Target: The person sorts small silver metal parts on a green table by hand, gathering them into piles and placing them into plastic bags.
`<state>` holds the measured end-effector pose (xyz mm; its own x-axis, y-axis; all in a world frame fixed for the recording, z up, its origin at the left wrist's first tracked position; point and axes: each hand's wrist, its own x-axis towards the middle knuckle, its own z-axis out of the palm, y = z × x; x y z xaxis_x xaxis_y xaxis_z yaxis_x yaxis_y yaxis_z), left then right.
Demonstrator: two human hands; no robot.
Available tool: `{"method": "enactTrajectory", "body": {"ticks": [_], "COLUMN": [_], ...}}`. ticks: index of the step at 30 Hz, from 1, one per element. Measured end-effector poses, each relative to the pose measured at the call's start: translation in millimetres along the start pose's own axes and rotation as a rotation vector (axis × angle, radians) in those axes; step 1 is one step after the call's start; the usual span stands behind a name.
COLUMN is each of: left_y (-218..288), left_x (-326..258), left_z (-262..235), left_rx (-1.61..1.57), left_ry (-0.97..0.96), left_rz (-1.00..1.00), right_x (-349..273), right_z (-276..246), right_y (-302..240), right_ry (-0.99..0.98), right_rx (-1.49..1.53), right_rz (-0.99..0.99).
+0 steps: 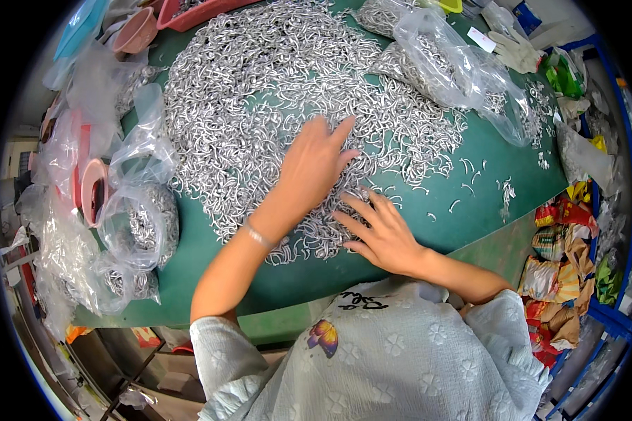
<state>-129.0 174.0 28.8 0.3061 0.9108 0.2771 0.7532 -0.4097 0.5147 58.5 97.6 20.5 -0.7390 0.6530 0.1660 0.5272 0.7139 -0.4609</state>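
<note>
Big green worktop (484, 210) takes up most of the view, w/ a huge heap of small silver metal hooks (260, 84) spread over its middle and far side. Clear bags (463, 77) part-full of the same hooks lie at the far right edge of the heap, more bags (137, 224) bunched along the left edge, one sitting open near the left forearm. Red tray (189, 14) at the top left, pink bowl (135, 31) just beside it. White glove (516, 49) top right, past the bags. Pile of colourful wrappers (562, 266) off the worktop's right side. Left hand (316, 168) lies flat on the near part of the heap, palm down, fingers spread and pointing away, not gripping anything. Right hand (379, 231) is just beside it, nearer the body, also open w/ fingers splayed on the hooks at the heap's near edge. A few loose hooks (470, 179) scattered on bare green to the right, apart from the heap.
</note>
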Motion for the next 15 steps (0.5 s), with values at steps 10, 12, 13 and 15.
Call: {"method": "enactTrajectory", "body": {"ticks": [10,12,13,15], "left_y": [-29.1,-23.6,-22.3,-27.1], "left_x": [50.9,44.2,40.3,29.5], "left_z": [29.0,24.6,21.2,17.7], "left_rx": [0.136,0.144,0.152,0.174], "left_ry": [-0.013,-0.052,-0.070,-0.031], "left_rz": [0.078,0.016,-0.021,-0.007], "right_x": [69.1,77.6,79.8,77.8], "right_z": [-34.8,-28.8,-21.3,-16.0], "right_y": [106.0,107.4,106.3,102.3], "right_ry": [0.364,0.291,0.244,0.165], "right_rx": [-0.040,-0.109,-0.143,-0.114], "right_rz": [0.187,0.158,0.129,0.102]}}
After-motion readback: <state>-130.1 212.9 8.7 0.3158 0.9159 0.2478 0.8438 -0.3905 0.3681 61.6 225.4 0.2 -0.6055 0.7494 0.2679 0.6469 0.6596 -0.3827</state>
